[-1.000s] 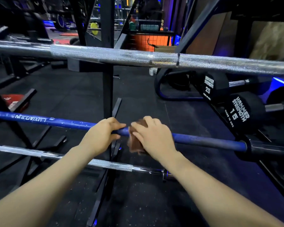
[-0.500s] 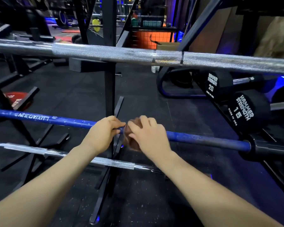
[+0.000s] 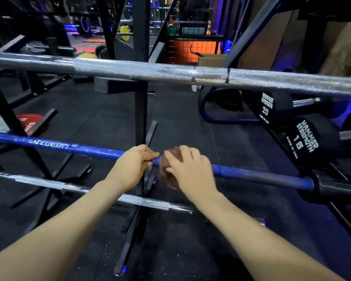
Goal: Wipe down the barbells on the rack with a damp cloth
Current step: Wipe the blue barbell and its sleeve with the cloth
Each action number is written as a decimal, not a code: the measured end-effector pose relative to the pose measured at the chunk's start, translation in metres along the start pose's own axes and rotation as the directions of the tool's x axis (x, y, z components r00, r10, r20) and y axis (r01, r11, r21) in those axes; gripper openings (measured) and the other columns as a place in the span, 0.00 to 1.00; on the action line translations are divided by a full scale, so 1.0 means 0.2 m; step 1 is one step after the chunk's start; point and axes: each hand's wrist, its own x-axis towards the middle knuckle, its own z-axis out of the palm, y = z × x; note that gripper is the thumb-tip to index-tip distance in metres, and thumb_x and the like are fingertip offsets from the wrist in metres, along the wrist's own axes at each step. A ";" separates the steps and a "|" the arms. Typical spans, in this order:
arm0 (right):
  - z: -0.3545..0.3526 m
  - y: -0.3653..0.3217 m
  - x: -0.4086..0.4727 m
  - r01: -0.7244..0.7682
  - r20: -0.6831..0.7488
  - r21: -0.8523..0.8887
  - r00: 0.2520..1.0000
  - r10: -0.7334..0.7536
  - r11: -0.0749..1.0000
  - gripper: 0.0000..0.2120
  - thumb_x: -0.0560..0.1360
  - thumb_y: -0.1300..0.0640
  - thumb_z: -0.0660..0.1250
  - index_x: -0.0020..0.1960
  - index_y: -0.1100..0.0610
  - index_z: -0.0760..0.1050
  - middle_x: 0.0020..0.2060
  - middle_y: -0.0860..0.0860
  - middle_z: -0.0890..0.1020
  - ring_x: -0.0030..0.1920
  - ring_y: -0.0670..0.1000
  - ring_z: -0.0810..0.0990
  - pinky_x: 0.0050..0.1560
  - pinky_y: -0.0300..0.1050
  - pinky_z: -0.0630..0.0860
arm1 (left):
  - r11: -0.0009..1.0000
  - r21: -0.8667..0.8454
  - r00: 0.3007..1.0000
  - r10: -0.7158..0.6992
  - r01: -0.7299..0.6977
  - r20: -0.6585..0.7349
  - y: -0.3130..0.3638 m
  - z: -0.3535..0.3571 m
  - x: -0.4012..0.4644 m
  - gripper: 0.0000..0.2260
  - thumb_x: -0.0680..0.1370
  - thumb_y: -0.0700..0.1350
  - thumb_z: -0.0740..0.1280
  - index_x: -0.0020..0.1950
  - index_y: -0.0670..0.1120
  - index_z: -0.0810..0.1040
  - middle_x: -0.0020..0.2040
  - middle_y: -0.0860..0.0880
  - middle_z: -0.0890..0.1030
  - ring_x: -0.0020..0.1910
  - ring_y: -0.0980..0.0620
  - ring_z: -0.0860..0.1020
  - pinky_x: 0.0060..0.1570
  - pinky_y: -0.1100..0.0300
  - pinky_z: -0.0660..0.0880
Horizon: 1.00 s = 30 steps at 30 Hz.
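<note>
Left hand [image 3: 133, 167] fingers curl around the blue barbell [image 3: 251, 174]; right hand [image 3: 190, 169] fingers press a brown cloth [image 3: 167, 179] around it. Dumbbells [image 3: 310, 138] at right read "HAMMER STRENGTH".

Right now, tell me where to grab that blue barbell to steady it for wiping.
Grip the bare blue barbell shaft from above, just left of the brown cloth, as the left hand does. The shaft is round, lies level across the rack, and its top is open there, so fingers can curl over it.

Both forearms were bare to the frame's bottom edge, no sleeves visible; left hand [image 3: 133, 167] and right hand [image 3: 192, 169] ungloved, wrists unadorned, short nails.
</note>
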 end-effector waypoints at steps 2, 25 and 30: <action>0.04 0.17 -0.14 0.031 -0.092 -0.047 0.995 -0.035 0.998 0.21 0.72 0.45 0.65 0.64 0.47 0.75 0.56 0.57 0.77 0.53 0.59 0.72 0.47 0.51 0.74 | 1.000 -0.009 1.000 -0.005 0.005 0.000 -0.01 0.01 0.01 0.15 0.77 0.35 0.65 0.63 0.44 0.79 0.54 0.52 0.77 0.58 0.50 0.75 0.57 0.66 0.66; -0.01 -0.04 0.03 -0.026 0.030 0.027 0.999 0.025 0.999 0.24 0.71 0.46 0.70 0.65 0.49 0.74 0.52 0.53 0.77 0.49 0.57 0.76 0.47 0.53 0.73 | 0.999 0.037 1.000 -0.004 0.004 0.001 0.00 0.02 0.02 0.14 0.77 0.35 0.66 0.62 0.43 0.79 0.55 0.48 0.78 0.57 0.49 0.75 0.57 0.64 0.67; -0.03 0.10 -0.03 0.078 -0.048 0.140 0.996 -0.072 0.987 0.30 0.67 0.47 0.73 0.67 0.53 0.73 0.51 0.55 0.79 0.47 0.58 0.79 0.45 0.49 0.76 | 0.998 0.034 0.998 -0.053 0.052 0.017 0.04 -0.01 0.00 0.14 0.76 0.34 0.66 0.61 0.41 0.80 0.55 0.48 0.78 0.57 0.49 0.75 0.57 0.68 0.64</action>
